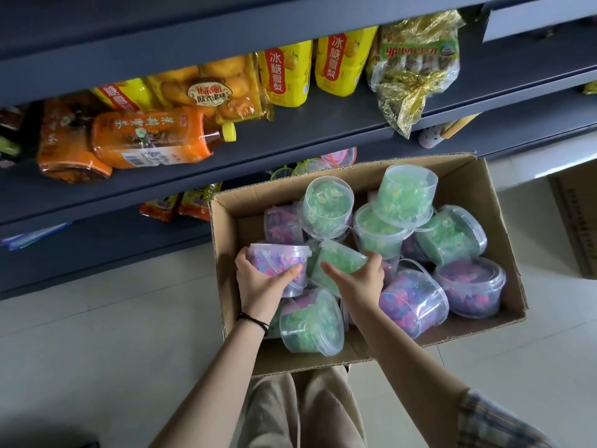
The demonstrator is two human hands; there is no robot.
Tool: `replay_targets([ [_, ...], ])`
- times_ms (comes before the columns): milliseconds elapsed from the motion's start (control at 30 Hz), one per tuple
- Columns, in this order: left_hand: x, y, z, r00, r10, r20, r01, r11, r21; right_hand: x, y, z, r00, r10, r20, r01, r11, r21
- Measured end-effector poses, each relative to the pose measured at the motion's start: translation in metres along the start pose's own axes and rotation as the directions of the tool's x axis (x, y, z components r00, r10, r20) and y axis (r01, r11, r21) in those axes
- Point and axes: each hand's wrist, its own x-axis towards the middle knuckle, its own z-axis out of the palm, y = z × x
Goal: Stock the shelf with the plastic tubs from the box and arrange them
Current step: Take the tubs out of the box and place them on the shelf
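An open cardboard box (478, 189) stands on the floor in front of the dark shelf (290, 130). It holds several clear plastic tubs filled with green or purple sweets. My left hand (261, 282) grips a purple tub (277, 258) at the box's left side, thumb along its front. My right hand (358, 279) grips a green tub (339, 258) lying tilted just beside it. Other tubs lie around them, such as a green tub (405, 192) on top at the back and a purple tub (470, 286) at the right. A few tubs with coloured handles (336, 158) stand on the low shelf behind the box.
The middle shelf carries an orange tea bottle (151, 137) lying down, yellow drink cartons (286, 74), a bag of cakes (223, 92) and a gold-wrapped pack (416, 66). Snack bags (181, 205) sit on the low shelf. Another carton (578, 218) stands at the right. Pale floor tiles surround the box.
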Motion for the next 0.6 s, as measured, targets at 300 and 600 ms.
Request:
replay_targets([
  [300,-0.054,0.061,-0.044,0.993,0.104,-0.051,-0.114,0.961,-0.253,-0.060,-0.061,-0.066,0.934,-0.354,0.057,0.350,0.935,0.062],
  [600,-0.138,0.211,-0.136,0.890,0.386,-0.243,-0.454,0.800,-0.392,-0.138,-0.225,-0.139,0.707,-0.708,0.003,0.689,0.689,0.224],
])
